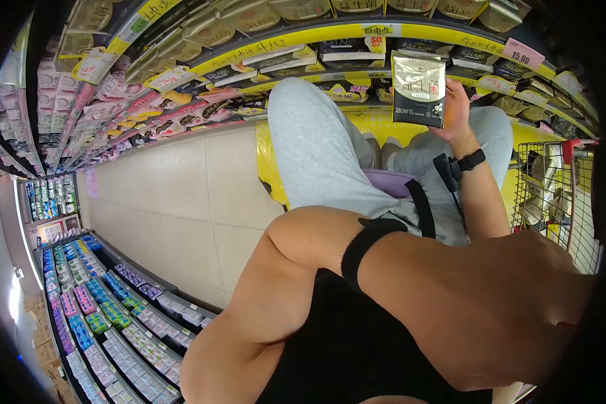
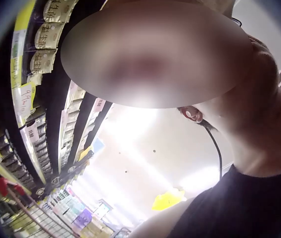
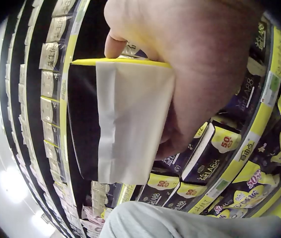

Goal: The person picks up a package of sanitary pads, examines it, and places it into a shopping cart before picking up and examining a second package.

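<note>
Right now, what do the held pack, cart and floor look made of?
Pack: probably plastic film, glossy; glare on the gold, creases down the pale side.
Cart: likely metal, finish unclear; thin wire grid. Its red part could be plastic, from its solid colour.
Floor: tile, ceramic or stone, can't tell which; smooth, straight joint lines.

Bright ceiling (image 2: pixel 153 136) glare, dark warped edges, left wrist seemingly hazy

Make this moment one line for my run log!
right hand: holding black-and-gold pack | left arm: bent, near head | front: stocked store shelves | right side: wire cart
</note>
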Available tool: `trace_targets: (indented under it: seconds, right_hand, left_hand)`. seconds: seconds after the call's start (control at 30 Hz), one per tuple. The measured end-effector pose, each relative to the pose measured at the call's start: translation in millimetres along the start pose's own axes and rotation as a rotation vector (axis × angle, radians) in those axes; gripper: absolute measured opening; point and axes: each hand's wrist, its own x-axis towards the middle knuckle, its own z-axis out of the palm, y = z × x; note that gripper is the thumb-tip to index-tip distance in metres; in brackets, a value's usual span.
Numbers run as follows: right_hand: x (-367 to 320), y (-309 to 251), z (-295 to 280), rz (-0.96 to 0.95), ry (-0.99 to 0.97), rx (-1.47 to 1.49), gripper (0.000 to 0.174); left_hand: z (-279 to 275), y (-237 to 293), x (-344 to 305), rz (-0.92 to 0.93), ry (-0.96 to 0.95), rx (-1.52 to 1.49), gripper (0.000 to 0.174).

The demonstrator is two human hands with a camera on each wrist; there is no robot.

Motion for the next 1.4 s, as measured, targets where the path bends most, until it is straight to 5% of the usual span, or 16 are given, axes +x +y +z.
trace_targets:
  seconds: [0.17, 0.27, 0.4, 0.43, 0.47, 0.6, 0.7, 0.9, 1.0, 1.13, 1.17, 1.27, 1.37, 1.4]
  right_hand:
    - [-1.1, 2.8, 21.6, -0.026, 0.065, -0.002, 0.053]
    - [0.7, 1.1, 7.7, -0.019, -0.012, 0.016, 0.053]
    - [6.1, 5.1, -42.2, 0.003, -0.041, 0.101, 0.046]
    - [-1.2, 1.3, -12.5, -0.100, 0.035, -0.093, 0.050]
    - [-7.4, 5.4, 24.2, -0.195, 0.112, -0.282, 0.056]
    - [-9.1, 3.3, 24.6, -0.174, 0.183, -0.294, 0.060]
    - [-7.6, -0.2, 30.7, -0.217, 0.201, -0.217, 0.057]
    - [-0.5, 1.2, 35.2, -0.427, 0.353, -0.680, 0.055]
    - [3.0, 5.7, 32.6, -0.431, 0.316, -0.719, 0.055]
    - [-0.8, -7.6, 44.3, -0.299, 0.072, -0.297, 0.064]
    - [0.6, -11.7, 38.8, -0.341, 0.050, -0.394, 0.067]
    - [3.7, -12.7, 29.8, -0.305, 0.206, -0.564, 0.057]
    - [7.2, -12.6, 9.9, 0.085, 0.207, -0.242, 0.054]
    - [5.7, -10.2, 8.6, 0.036, 0.174, -0.270, 0.055]
  left_hand:
    - [-8.4, 12.3, 8.4, -0.021, 0.191, 0.202, 0.017]
    - [-35.3, 6.8, 2.2, -0.146, 0.081, 0.179, 0.016]
    - [-72.4, -3.0, -23.9, -0.453, 0.233, 0.249, 0.007]
    - [-97.9, -16.6, -42.9, -0.425, 0.174, 0.433, 0.011]
    - [-108.5, -21.7, -48.1, -0.525, 0.336, 0.410, 0.020]
    - [-182.4, -64.2, -115.5, -0.711, 0.782, 0.291, 0.040]
    - [-210.8, -89.5, -162.2, -0.892, 0.859, 0.510, 0.045]
    - [-198.9, -109.9, -164.3, -0.954, 0.691, 0.445, 0.026]
    - [-191.3, -113.6, -167.5, -0.976, 0.593, 0.280, 0.047]
    - [-194.7, -119.6, -175.5, -0.915, 0.694, 0.194, 0.037]
    - [-199.5, -117.7, -180.0, -0.915, 0.758, 0.103, 0.035]
    - [-209.6, -113.8, -190.4, -0.913, 0.827, -0.104, 0.028]
    - [-204.3, -114.5, -192.0, -0.951, 0.847, -0.112, 0.022]
    - [-205.2, -116.2, -193.4, -0.927, 0.843, -0.017, 0.021]
